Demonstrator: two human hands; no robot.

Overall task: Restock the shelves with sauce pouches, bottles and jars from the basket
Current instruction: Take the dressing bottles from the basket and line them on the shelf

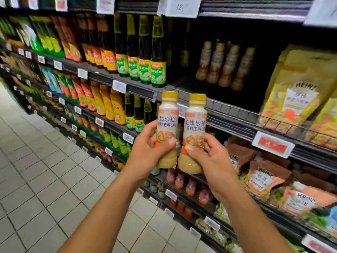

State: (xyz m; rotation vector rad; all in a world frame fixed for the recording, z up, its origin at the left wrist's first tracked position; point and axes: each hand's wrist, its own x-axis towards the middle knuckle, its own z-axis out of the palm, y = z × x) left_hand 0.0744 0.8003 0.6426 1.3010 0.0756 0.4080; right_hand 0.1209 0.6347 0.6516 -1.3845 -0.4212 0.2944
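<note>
Two bottles [167, 128] [194, 134] side by side before shelf [237, 114].

The left hand [147, 152] hides the lower label of the left bottle [166, 123]; the right hand [213, 161], that of the right bottle [195, 125]. At 1 o'clock, 4 shelf bottles [226, 64] are blurred, labels unreadable. At 3 o'clock the edge cuts the end pouch [328, 115]. Tags [83, 73] at 10 o'clock: unreadable.

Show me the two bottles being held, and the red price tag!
left bottle [166, 123]: head view, on its white label.
right bottle [194, 125]: head view, on its white label.
red price tag [273, 144]: head view, middle of its red face.
</note>
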